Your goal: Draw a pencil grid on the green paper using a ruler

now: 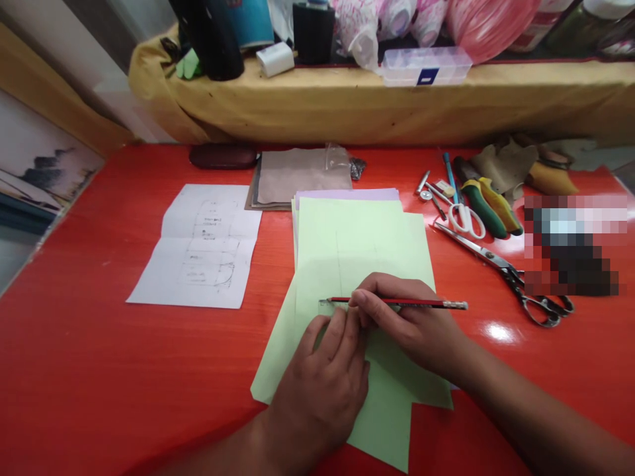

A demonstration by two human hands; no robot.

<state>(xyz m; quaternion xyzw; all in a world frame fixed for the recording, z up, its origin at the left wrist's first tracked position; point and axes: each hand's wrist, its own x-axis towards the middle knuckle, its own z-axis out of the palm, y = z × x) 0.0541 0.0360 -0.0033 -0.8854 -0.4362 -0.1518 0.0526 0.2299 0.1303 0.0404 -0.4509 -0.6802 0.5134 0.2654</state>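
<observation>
My right hand (404, 314) pinches a red and black pencil (421, 303), which lies nearly level with its tip pointing left over the green paper (364, 221). Faint pencil lines show on the sheet above the hands. Beside it, my left hand (327, 377) rests on the green sheets, its bent fingers near the pencil tip. Its fingertips seem to be on a small clear piece whose shape is mostly hidden. Left of the stack, a creased white sheet (198, 244) carries a hand-drawn outline with notes.
Large scissors (491, 258), white-handled scissors (465, 219) and green-yellow pliers (489, 205) lie on the red table (114, 344) at the right. Brown sheets (302, 175) and a dark case (223, 157) sit at the back, below a cloth-covered ledge (307, 106) holding bottles.
</observation>
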